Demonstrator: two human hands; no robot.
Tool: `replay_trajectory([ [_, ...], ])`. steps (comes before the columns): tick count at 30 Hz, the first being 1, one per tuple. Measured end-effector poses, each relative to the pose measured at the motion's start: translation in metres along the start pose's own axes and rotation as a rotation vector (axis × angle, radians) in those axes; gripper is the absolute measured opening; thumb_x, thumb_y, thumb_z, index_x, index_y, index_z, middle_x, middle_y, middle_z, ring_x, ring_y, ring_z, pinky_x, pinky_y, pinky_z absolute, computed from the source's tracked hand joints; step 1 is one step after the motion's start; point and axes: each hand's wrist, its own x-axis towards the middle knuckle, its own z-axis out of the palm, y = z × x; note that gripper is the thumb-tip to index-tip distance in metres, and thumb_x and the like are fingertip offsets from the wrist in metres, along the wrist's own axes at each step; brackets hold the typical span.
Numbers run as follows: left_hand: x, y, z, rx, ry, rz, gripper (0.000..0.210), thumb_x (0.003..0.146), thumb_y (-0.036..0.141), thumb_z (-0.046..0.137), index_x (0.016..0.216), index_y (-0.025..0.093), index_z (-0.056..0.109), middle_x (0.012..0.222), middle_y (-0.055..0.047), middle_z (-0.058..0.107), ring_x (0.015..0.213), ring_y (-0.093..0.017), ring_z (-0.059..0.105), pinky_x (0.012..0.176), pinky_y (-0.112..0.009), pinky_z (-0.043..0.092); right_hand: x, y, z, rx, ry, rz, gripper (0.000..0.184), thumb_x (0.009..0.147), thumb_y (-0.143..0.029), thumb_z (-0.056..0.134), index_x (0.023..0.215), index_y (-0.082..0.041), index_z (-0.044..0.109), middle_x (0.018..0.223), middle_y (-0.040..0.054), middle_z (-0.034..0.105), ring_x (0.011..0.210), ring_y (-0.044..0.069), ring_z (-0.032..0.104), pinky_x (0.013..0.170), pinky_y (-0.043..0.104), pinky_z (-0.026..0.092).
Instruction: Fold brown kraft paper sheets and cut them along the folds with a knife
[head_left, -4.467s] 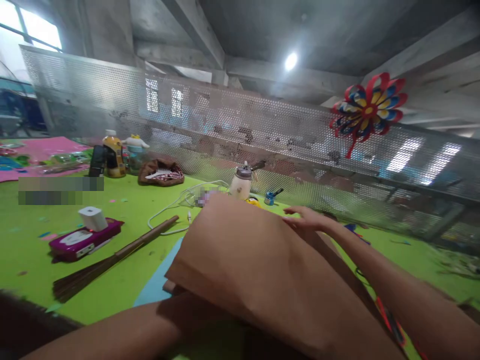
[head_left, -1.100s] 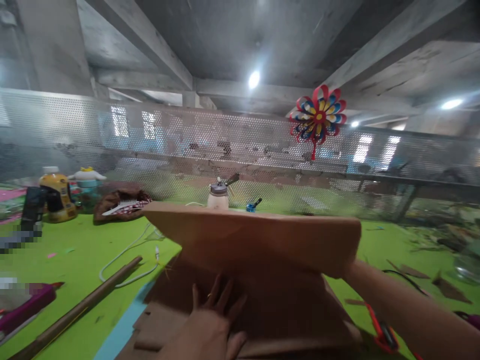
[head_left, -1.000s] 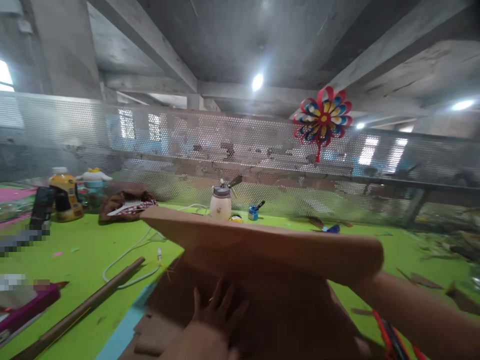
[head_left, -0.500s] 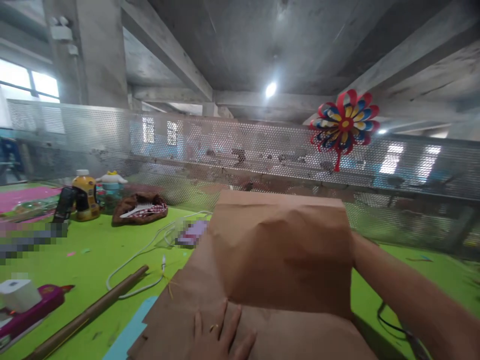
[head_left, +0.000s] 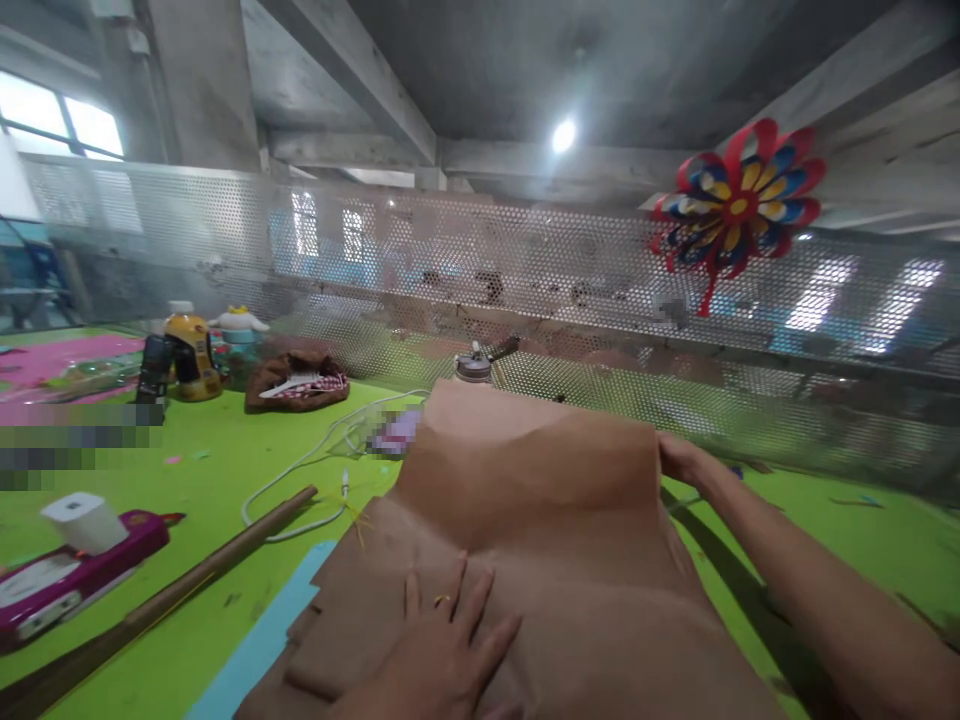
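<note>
A large sheet of brown kraft paper fills the lower middle of the view, its far part lifted and bent. My left hand, with a ring on one finger, lies flat on the near part of the sheet, fingers spread. At the far right edge of the lifted paper, my right hand grips it; its fingertips are hidden behind the sheet. More layers of brown paper lie beneath at the left, and a light blue sheet sticks out from under them.
A brown tube, a white cable and a purple power strip with a charger lie on the left. Behind stand a yellow bottle and a brown cloth bag. A perforated metal partition holds a pinwheel.
The lifted part of the paper has come lower and curved, uncovering a bottle-like top behind it. My right hand now shows at its edge. The view has tilted slightly down.
</note>
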Motion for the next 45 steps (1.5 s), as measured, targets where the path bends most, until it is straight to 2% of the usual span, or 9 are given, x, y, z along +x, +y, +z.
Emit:
replay_trajectory([
  [5,-0.009,0.008,-0.008,-0.055,0.059,-0.008,0.058,0.088,0.047,0.048,0.143,0.033,0.036,0.152,-0.017,0.025,0.137,-0.046,0.021,0.092,-0.081,0.018,-0.017,-0.026,-0.02,-0.088,0.256,-0.118,0.031,0.09,-0.038,0.047,0.11,-0.02,0.062,0.112,0.0131,0.063,0.102,0.028,0.059,0.083,0.048,0.049],
  [9,-0.008,0.002,0.006,-0.037,0.121,0.012,0.056,0.091,0.052,0.039,0.144,0.034,0.033,0.154,-0.015,0.022,0.138,-0.045,0.018,0.093,-0.082,0.014,-0.049,-0.071,0.038,-0.473,0.057,-0.739,0.051,0.086,-0.038,0.053,0.134,-0.022,0.048,0.141,0.0116,0.045,0.132,0.032,0.034,0.105,0.055,0.027],
  [15,-0.009,0.001,0.011,0.0,0.158,0.049,0.057,0.092,0.052,0.037,0.145,0.032,0.032,0.153,-0.016,0.023,0.138,-0.045,0.018,0.093,-0.081,0.017,-0.064,-0.06,0.136,-0.818,-0.352,-0.475,0.061,0.09,-0.056,0.039,0.142,-0.023,0.039,0.149,0.0145,0.036,0.135,0.034,0.028,0.103,0.056,0.026],
  [21,-0.01,-0.001,0.015,-0.009,0.211,0.058,0.058,0.092,0.059,0.029,0.143,0.033,0.035,0.152,-0.016,0.027,0.136,-0.045,0.025,0.094,-0.08,0.018,-0.056,-0.047,0.122,-0.823,-0.549,-0.532,0.049,0.093,-0.05,0.039,0.13,-0.023,0.054,0.135,0.0109,0.054,0.12,0.026,0.049,0.099,0.042,0.036],
  [25,-0.009,-0.003,0.02,-0.018,0.223,0.072,0.061,0.092,0.062,0.023,0.143,0.031,0.035,0.151,-0.017,0.029,0.135,-0.045,0.028,0.093,-0.08,0.018,-0.041,-0.067,0.108,-0.856,-0.514,-0.545,0.053,0.088,-0.05,0.047,0.134,-0.025,0.049,0.143,0.0105,0.044,0.129,0.029,0.038,0.101,0.048,0.033],
  [29,-0.008,-0.004,0.02,-0.012,0.221,0.08,0.064,0.09,0.064,0.021,0.144,0.031,0.034,0.151,-0.016,0.029,0.136,-0.046,0.025,0.092,-0.081,0.017,-0.029,-0.079,0.136,-0.875,-0.387,-0.466,0.065,0.091,-0.054,0.038,0.148,-0.024,0.025,0.155,0.0123,0.021,0.138,0.035,0.02,0.106,0.056,0.021],
  [35,-0.009,0.0,0.017,0.016,0.23,0.072,0.064,0.09,0.064,0.021,0.142,0.03,0.037,0.15,-0.016,0.032,0.135,-0.045,0.026,0.091,-0.081,0.021,-0.032,-0.072,0.182,-0.866,-0.509,-0.393,0.052,0.096,-0.05,0.033,0.136,-0.019,0.047,0.142,0.0135,0.046,0.127,0.026,0.043,0.103,0.044,0.031],
  [41,-0.005,0.002,0.013,0.034,0.222,0.065,0.062,0.09,0.063,0.025,0.14,0.029,0.041,0.148,-0.016,0.034,0.133,-0.046,0.029,0.09,-0.08,0.023,-0.037,-0.091,0.145,-0.863,-0.543,-0.428,0.041,0.095,-0.039,0.041,0.115,-0.011,0.064,0.127,0.0181,0.058,0.12,0.03,0.048,0.102,0.045,0.032],
  [45,-0.002,0.004,0.004,0.031,0.179,0.077,0.058,0.09,0.06,0.03,0.138,0.029,0.044,0.145,-0.017,0.038,0.131,-0.046,0.032,0.088,-0.08,0.025,-0.086,-0.111,0.095,-0.813,-0.553,-0.478,0.043,0.092,-0.039,0.047,0.123,-0.013,0.06,0.134,0.0153,0.053,0.124,0.03,0.043,0.104,0.044,0.031],
])
